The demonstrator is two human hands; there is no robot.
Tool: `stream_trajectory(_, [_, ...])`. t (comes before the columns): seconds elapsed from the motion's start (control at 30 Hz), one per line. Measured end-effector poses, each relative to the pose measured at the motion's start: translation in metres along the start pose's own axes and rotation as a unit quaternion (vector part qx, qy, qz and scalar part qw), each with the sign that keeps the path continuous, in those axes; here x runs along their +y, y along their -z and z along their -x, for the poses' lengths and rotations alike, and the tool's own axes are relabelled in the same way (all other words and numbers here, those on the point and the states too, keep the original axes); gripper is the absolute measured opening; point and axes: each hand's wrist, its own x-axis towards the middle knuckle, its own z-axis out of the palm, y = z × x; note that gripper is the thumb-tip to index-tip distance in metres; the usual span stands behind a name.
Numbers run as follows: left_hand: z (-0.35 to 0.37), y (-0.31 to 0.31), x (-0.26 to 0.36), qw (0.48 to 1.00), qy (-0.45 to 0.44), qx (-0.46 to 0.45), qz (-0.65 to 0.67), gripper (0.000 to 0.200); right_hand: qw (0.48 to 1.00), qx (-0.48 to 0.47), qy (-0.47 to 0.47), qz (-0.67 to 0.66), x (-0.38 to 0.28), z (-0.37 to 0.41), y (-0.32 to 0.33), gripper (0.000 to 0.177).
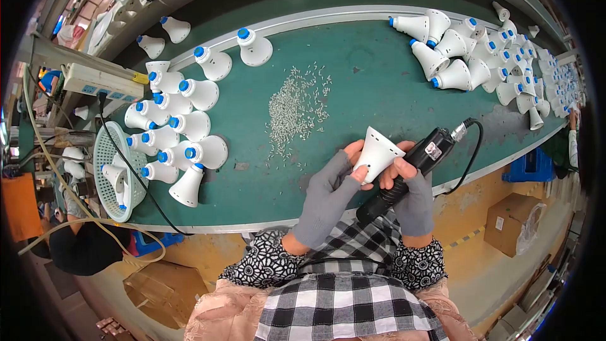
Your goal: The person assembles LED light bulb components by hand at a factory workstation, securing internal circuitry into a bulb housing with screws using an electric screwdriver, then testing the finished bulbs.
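My left hand (325, 199), in a grey fingerless glove, is closed around a white cone-shaped lamp housing (379, 153), thumb on its side. The housing is tilted with its wide end away from me. My right hand (415, 199), gloved the same way, grips a black electric screwdriver (434, 149), and its fingertips touch the housing's other side. A cable runs from the screwdriver's far end; its other end points down toward my lap. Beyond my hands, a scattered pile of small silvery screws (293, 110) lies on the green bench (360, 98).
White housings with blue caps (201, 95) stand and lie at the left; many more (451, 76) crowd the right. A pale green basket (108, 145) holds a few at the left edge. A power strip (104, 82) with a hanging black cord sits behind it. Cardboard boxes (514, 222) are on the floor.
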Motion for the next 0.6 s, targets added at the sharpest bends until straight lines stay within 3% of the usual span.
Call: stream_trajectory(0.6, [-0.005, 0.008, -0.004, 0.995, 0.050, -0.019, 0.081, 0.056, 0.999, 0.007, 0.042, 0.026, -0.004, 0.007, -0.013, 0.033])
